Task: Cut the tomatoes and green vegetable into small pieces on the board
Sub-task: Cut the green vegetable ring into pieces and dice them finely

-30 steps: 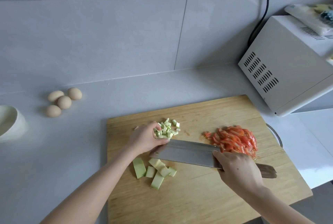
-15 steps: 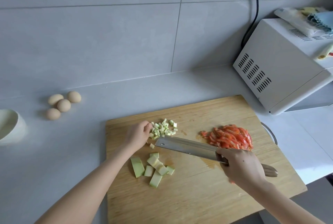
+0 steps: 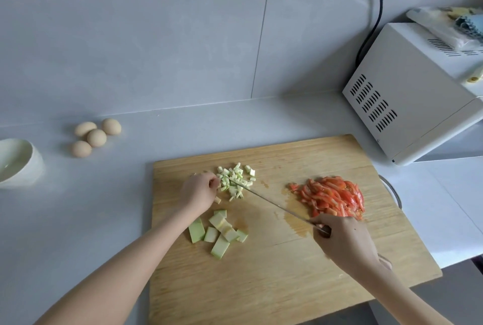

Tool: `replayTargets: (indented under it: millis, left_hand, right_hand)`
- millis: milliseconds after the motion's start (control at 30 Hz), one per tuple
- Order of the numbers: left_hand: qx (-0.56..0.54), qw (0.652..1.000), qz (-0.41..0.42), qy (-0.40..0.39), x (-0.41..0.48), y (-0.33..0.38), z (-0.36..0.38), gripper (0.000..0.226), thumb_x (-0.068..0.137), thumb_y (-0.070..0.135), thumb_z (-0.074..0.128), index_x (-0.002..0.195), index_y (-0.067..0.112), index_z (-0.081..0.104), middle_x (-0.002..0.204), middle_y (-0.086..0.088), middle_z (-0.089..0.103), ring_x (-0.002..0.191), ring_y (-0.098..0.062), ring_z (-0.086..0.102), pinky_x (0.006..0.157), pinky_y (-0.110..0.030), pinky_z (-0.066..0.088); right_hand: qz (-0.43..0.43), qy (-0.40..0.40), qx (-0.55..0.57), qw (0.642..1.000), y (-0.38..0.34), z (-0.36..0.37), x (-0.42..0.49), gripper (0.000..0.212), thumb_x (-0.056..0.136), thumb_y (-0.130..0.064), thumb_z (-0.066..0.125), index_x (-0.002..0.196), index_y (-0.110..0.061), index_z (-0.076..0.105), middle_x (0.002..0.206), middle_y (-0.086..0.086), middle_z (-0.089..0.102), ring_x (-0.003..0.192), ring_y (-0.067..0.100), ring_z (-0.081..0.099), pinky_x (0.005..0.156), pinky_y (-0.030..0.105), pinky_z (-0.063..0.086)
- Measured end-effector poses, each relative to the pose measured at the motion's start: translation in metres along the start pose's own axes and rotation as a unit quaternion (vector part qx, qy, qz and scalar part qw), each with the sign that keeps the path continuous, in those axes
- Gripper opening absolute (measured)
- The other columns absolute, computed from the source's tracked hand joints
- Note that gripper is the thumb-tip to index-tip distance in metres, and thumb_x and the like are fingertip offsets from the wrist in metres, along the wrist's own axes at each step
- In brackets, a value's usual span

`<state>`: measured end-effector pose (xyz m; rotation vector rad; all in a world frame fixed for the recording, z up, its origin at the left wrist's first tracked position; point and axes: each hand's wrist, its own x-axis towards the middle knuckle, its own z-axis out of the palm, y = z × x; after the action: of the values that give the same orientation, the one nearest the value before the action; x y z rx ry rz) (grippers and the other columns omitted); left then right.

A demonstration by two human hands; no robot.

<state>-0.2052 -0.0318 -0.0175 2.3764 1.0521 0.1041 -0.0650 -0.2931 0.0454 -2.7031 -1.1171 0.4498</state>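
Your right hand (image 3: 345, 241) grips the knife (image 3: 271, 203) by the handle, blade edge-on, tip in the diced pale-green bits (image 3: 235, 180) at the far left of the board (image 3: 287, 285). Your left hand (image 3: 200, 190) curls beside that pile; can't tell if it holds anything. Larger green slabs (image 3: 219, 233) lie nearer you. Wet red tomato strips (image 3: 332, 196) are heaped to the right.

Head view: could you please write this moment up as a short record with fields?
board: wooden cutting board on the counter
green vegetable: diced pile at far left; larger chunks nearer, not yet diced
tomatoes: sliced strips, heaped on the board's right
knife: seen edge-on, tip at the diced pile
right hand: grips the knife handle
left hand: fingers curled beside the diced pile; grip unclear
off board: four eggs, white bowl, microwave
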Motion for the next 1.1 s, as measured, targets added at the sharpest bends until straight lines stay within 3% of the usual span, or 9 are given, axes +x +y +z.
replayTargets:
  millis: [100, 167, 267, 567, 667, 800, 867, 967, 1100]
  left_hand:
    - [0.014, 1.0, 0.027, -0.005, -0.027, -0.005, 0.005, 0.036, 0.094, 0.035, 0.05, 0.062, 0.018, 0.052, 0.06, 0.003, 0.05, 0.05, -0.011, 0.044, 0.046, -0.025, 0.03]
    - [0.033, 0.997, 0.042, -0.051, -0.047, -0.007, 0.011, 0.025, 0.086, 0.047, 0.057, 0.086, 0.023, 0.064, 0.082, 0.006, 0.052, 0.072, -0.009, 0.05, 0.06, -0.022, 0.037]
    - [0.054, 0.991, 0.039, -0.118, -0.06, -0.008, 0.018, 0.044, 0.082, 0.045, 0.062, 0.122, 0.027, 0.056, 0.105, 0.003, 0.049, 0.099, -0.014, 0.048, 0.08, -0.023, 0.04]
    - [0.026, 0.995, 0.0, -0.101, -0.063, -0.003, 0.011, 0.022, 0.079, 0.023, 0.071, 0.083, 0.016, 0.05, 0.086, 0.002, 0.054, 0.074, -0.016, 0.051, 0.056, -0.022, 0.033]
    - [-0.102, 0.989, -0.097, -0.041, -0.072, -0.006, 0.007, 0.017, 0.078, 0.017, 0.072, 0.083, 0.016, 0.056, 0.079, 0.005, 0.059, 0.069, -0.014, 0.055, 0.059, -0.024, 0.04]
    - [-0.428, 0.837, -0.331, 0.078, -0.08, -0.017, -0.003, 0.009, 0.083, 0.007, 0.067, 0.089, 0.003, 0.061, 0.095, -0.013, 0.063, 0.074, -0.02, 0.06, 0.064, -0.027, 0.052]
    - [-0.448, 0.809, -0.374, 0.072, -0.084, -0.017, 0.001, 0.009, 0.084, 0.004, 0.065, 0.09, -0.001, 0.059, 0.095, -0.015, 0.062, 0.077, -0.021, 0.062, 0.065, -0.028, 0.056]
    - [-0.397, 0.827, -0.394, 0.061, -0.087, -0.015, 0.013, 0.006, 0.086, 0.005, 0.064, 0.084, 0.001, 0.059, 0.091, -0.013, 0.063, 0.071, -0.022, 0.066, 0.071, -0.035, 0.058]
    - [-0.206, 0.904, -0.366, 0.078, -0.093, -0.012, 0.018, 0.023, 0.085, 0.024, 0.061, 0.078, 0.002, 0.059, 0.077, -0.011, 0.067, 0.063, -0.026, 0.067, 0.066, -0.035, 0.054]
  right_hand:
    - [0.012, -0.058, 0.061, 0.996, 0.0, 0.009, 0.0, 0.03, 0.084, -0.019, 0.058, 0.057, -0.03, 0.052, 0.045, -0.006, 0.047, 0.039, 0.006, 0.038, 0.038, 0.017, 0.029]
    - [0.022, -0.095, 0.092, 0.991, -0.002, 0.018, 0.0, 0.033, 0.084, -0.019, 0.057, 0.053, -0.021, 0.046, 0.046, -0.005, 0.041, 0.04, 0.007, 0.034, 0.041, 0.018, 0.023]
    - [0.017, -0.131, 0.094, 0.987, -0.003, 0.03, 0.001, 0.027, 0.084, -0.02, 0.056, 0.059, -0.012, 0.054, 0.05, -0.004, 0.044, 0.043, 0.01, 0.036, 0.043, 0.018, 0.024]
    - [0.01, -0.149, 0.128, 0.98, 0.002, 0.038, 0.007, 0.022, 0.086, -0.02, 0.058, 0.07, -0.006, 0.066, 0.056, 0.003, 0.056, 0.047, 0.013, 0.043, 0.047, 0.024, 0.034]
    - [0.008, -0.151, 0.144, 0.978, 0.003, 0.037, 0.011, 0.027, 0.084, -0.017, 0.058, 0.059, -0.007, 0.058, 0.05, -0.001, 0.045, 0.046, 0.013, 0.037, 0.046, 0.025, 0.027]
    - [-0.003, -0.158, 0.162, 0.974, 0.0, 0.033, 0.017, 0.031, 0.082, -0.014, 0.058, 0.052, -0.013, 0.049, 0.045, -0.003, 0.039, 0.043, 0.013, 0.033, 0.044, 0.023, 0.023]
    - [-0.014, -0.166, 0.166, 0.972, -0.001, 0.031, 0.021, 0.032, 0.082, -0.013, 0.058, 0.052, -0.014, 0.05, 0.044, -0.004, 0.038, 0.042, 0.013, 0.033, 0.043, 0.023, 0.023]
    - [-0.026, -0.169, 0.164, 0.971, -0.002, 0.029, 0.025, 0.027, 0.082, -0.013, 0.057, 0.056, -0.008, 0.056, 0.045, -0.003, 0.038, 0.043, 0.014, 0.032, 0.043, 0.024, 0.024]
    - [-0.041, -0.175, 0.157, 0.971, -0.004, 0.028, 0.027, 0.027, 0.084, -0.014, 0.057, 0.056, -0.01, 0.057, 0.045, -0.004, 0.04, 0.042, 0.012, 0.033, 0.041, 0.02, 0.024]
